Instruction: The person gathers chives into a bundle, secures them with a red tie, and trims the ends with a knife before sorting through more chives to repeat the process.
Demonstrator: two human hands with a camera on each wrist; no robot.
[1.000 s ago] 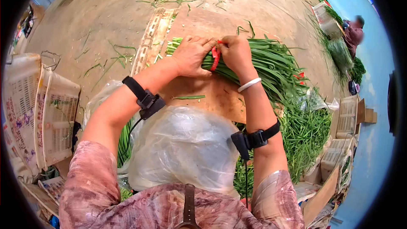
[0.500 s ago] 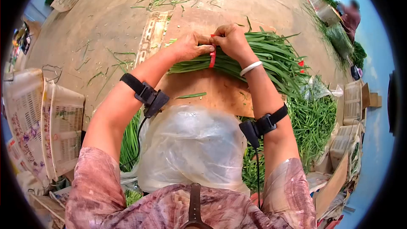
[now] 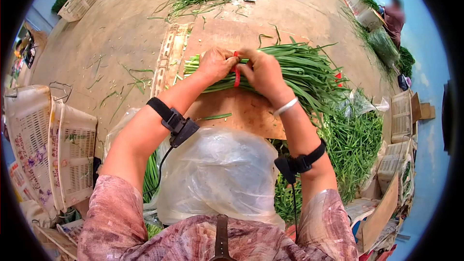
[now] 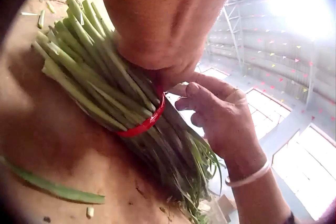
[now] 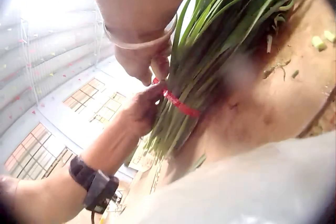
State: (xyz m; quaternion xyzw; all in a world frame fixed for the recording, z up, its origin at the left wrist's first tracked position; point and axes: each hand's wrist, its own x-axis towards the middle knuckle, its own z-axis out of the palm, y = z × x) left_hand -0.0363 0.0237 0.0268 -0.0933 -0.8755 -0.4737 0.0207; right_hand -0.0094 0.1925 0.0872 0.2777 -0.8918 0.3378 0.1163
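Observation:
A thick bunch of long, flat-leaved greens (image 3: 302,67), like garlic chives, lies across a brown board (image 3: 241,111), its pale cut stems pointing left. Around its middle runs a red tie (image 3: 237,77). My left hand (image 3: 215,63) rests on the stem side and pinches the tie at the top of the bunch. Just right of it is my right hand (image 3: 267,72), its fingertips blurred, with a gap between thumb and forefinger. In the right wrist view, the right fingers (image 5: 159,66) are close to the tie's end (image 5: 156,81).
A clear plastic sheet (image 3: 217,174) covers my lap. Loose greens (image 3: 353,145) are heaped at the right, and another pile (image 3: 198,0) lies on the floor ahead. White crates (image 3: 72,150) stand at the left. Farther off at the right is another person (image 3: 394,21).
The right hand's thumb and forefinger have parted from their pinch at the tie, and the hand has turned. My left hand has stayed on the bunch, now gripping the tie higher up.

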